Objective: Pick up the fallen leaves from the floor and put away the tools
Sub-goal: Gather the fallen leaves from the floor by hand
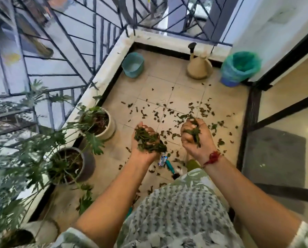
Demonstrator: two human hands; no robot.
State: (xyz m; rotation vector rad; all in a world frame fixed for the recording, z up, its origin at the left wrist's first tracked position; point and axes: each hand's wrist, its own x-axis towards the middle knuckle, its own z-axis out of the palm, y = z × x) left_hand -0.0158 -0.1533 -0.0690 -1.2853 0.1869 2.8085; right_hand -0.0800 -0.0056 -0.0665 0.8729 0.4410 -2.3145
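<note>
On the head camera, my left hand is turned palm up, its fingers curled up round a heap of leaves that it cups. My right hand is closed in a fist on a bunch of leaves, with stems sticking out above and below the fingers. A red thread circles that wrist.

More fallen leaves lie scattered over the beige floor tiles, thickest just beyond both hands. A teal-handled tool lies flat on the floor below my hands, its long axis slanting from upper left to lower right, its dark end toward me.

At the far end of the balcony stand a teal bucket, a beige watering can with its spout pointing up at the ledge, and a bin lined with a green bag. Two potted plants sit along the left ledge under the railing. A glass door is on the right.
</note>
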